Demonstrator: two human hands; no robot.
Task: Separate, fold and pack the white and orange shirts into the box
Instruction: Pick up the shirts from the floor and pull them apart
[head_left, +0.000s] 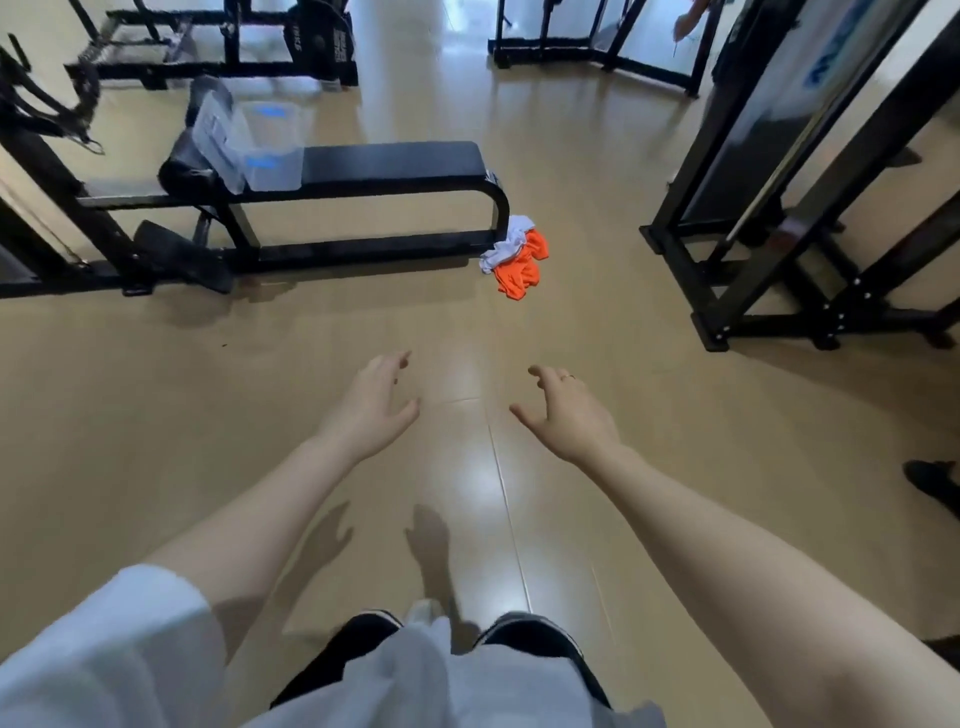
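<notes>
In the head view, two shirts are counted: one white shirt (505, 245) and one orange shirt (521, 266), bunched together in a single heap on the floor (597, 332). The heap is found at the right end of the bench (395, 162), touching or nearly touching its black foot frame; the white one lies nearer the bench, the orange one just beyond it and partly under it.

One box (270, 143) is seen, clear plastic with blue marks, set on the left part of the bench pad. One clear lid (215, 130) is propped upright against the box's left side.

Two hands are held out above the floor, well short of the bench and the heap. The left hand (371, 402) is spread loosely with fingers relaxed, and nothing is held in it. The right hand (569, 410) is likewise spread, fingers slightly bent, nothing held; a ring is worn on one finger.

Around the bench, three other black frames are counted: a rack behind it, another far right of that, and a tall machine (810, 171) to the bench's right. Bare floor lies between the hands and the heap. A dark shoe (935, 483) is seen at the right edge, well away from the bench.
</notes>
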